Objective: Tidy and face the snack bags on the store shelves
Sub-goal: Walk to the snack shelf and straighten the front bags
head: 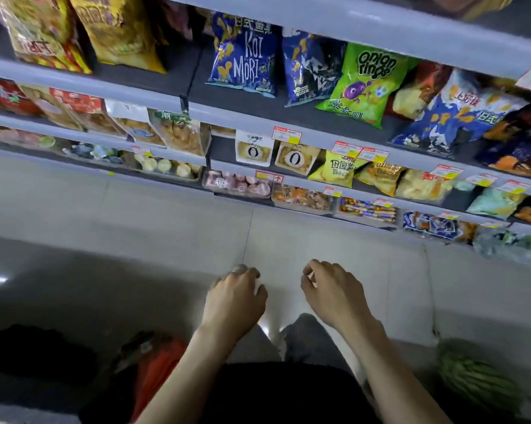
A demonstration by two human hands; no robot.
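Hanging low before the shelves (227, 116) of snack bags (365, 84) — left hand (235, 296) and right hand (331, 293) apart, loosely curled, holding nothing.

Yellow bags (117, 29), top shelf left: tops cut by frame edge, print smeared. Price tags (287, 134): text too small to read. Dark bags (521, 142), right edge: cropped. Green object (475, 377), lower right: blurred, unidentifiable. Left hand (235, 301): fingertips (239, 268) motion-blurred.

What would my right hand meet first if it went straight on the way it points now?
Probably the tray of pink packs on the lowest shelf, ahead and slightly left. Only bare floor shows between it and the right hand, though depth is unclear from this view.
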